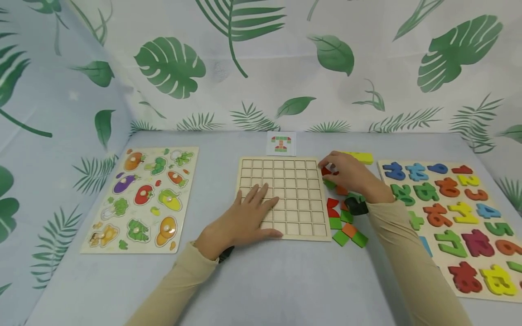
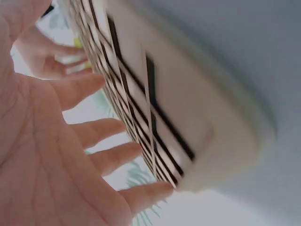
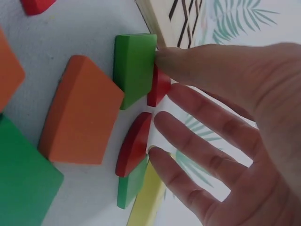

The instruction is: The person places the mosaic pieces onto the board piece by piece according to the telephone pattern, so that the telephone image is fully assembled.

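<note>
My left hand [image 1: 246, 219] lies palm down with spread fingers on the lower left of a wooden grid board [image 1: 302, 204]. In the left wrist view its fingertips meet the board's edge. By the board's upper right corner, my right hand [image 1: 351, 173] has thumb and index finger at a small red block [image 3: 161, 90], apparently pinching it; the thumb covers part of it. Beside that block stand a green block [image 3: 135, 68] and an orange block [image 3: 81, 115]. A second red block [image 3: 135, 143], with a curved side, sits near the other fingertips.
Several red, green and orange blocks [image 1: 349, 229] lie along the board's right side. A pattern card [image 1: 281, 144] is behind the board, and yellow blocks [image 1: 360, 157] lie beyond my right hand. A vegetable puzzle [image 1: 136, 213] lies left, a number puzzle [image 1: 444, 217] right.
</note>
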`<state>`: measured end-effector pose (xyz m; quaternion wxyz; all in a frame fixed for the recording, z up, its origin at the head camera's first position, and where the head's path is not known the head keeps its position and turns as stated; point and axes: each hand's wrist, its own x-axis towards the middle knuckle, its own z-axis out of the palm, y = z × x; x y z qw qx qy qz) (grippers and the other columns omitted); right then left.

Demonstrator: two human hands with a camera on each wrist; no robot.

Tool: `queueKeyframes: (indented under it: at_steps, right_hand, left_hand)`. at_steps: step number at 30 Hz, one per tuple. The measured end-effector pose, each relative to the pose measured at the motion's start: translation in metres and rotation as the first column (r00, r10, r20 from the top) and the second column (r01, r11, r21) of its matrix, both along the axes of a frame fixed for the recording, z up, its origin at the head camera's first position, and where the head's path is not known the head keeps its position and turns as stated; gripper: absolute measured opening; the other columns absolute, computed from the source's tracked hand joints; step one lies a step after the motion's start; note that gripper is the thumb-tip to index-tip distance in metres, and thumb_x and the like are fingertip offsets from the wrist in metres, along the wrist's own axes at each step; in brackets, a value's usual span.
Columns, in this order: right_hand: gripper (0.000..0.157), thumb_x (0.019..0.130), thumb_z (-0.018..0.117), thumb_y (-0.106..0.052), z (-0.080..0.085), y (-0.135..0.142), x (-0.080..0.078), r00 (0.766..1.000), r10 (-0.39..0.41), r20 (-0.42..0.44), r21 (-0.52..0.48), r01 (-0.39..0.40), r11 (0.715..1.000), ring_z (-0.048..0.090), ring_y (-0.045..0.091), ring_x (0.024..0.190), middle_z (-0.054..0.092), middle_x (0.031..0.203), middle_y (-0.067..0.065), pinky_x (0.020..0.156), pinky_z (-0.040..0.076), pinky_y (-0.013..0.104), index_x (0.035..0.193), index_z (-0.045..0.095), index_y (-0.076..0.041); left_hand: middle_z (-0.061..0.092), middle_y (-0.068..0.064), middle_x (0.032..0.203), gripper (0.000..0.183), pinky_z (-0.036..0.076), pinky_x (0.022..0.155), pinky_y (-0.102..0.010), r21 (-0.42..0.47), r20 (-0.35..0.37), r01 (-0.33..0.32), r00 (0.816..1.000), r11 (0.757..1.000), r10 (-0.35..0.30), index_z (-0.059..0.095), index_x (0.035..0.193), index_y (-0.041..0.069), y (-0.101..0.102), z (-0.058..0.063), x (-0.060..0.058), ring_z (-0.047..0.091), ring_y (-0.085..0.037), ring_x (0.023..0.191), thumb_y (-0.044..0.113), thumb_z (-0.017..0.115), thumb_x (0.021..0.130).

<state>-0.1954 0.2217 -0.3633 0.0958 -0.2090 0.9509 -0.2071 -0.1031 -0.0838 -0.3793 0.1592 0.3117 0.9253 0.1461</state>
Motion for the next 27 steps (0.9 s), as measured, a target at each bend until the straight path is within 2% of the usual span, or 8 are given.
queueKeyframes:
  at_steps: [7,11,18,27]
  right_hand:
    - [0.028,0.094,0.073,0.004,-0.002,0.001,-0.003,1.0,-0.009,0.011,-0.034,0.01,0.999,0.065,0.04,0.106,0.064,0.115,0.022,0.094,0.055,0.055,0.122,0.07,0.007]
    - [0.027,0.093,0.074,0.006,-0.003,0.003,-0.003,1.0,-0.01,-0.001,-0.047,0.01,0.999,0.065,0.04,0.103,0.063,0.113,0.022,0.092,0.056,0.055,0.12,0.071,0.008]
    - [0.027,0.09,0.076,0.007,-0.002,0.003,-0.002,0.999,-0.022,-0.041,-0.067,0.019,0.998,0.065,0.038,0.096,0.059,0.111,0.023,0.087,0.056,0.053,0.117,0.073,0.008]
    - [0.025,0.089,0.08,0.003,-0.003,0.003,-0.002,0.997,-0.033,-0.064,-0.072,0.028,0.997,0.062,0.033,0.089,0.059,0.103,0.02,0.081,0.055,0.048,0.113,0.074,0.008]
  left_hand:
    - [0.007,-0.025,0.173,0.101,0.015,0.125,-0.06,0.107,0.0,-0.052,0.999,0.993,0.053,0.027,0.166,0.005,-0.02,0.0,-0.02,0.005,-0.044,0.16,0.059,0.073,0.093]
    - [0.004,-0.024,0.174,0.109,0.012,0.127,-0.054,0.129,0.01,-0.095,0.995,0.987,0.095,0.022,0.167,0.003,-0.029,-0.003,-0.027,0.002,-0.04,0.16,0.059,0.076,0.09]
    - [0.0,-0.024,0.173,0.11,0.01,0.126,-0.059,0.099,0.022,-0.137,0.991,0.986,0.135,0.016,0.168,0.006,-0.035,-0.009,-0.034,-0.002,-0.041,0.16,0.062,0.072,0.092]
    - [-0.004,-0.022,0.174,0.103,0.001,0.126,-0.06,0.005,0.068,-0.142,0.988,0.99,0.142,0.016,0.169,0.012,-0.035,-0.01,-0.041,-0.007,-0.037,0.16,0.064,0.065,0.095]
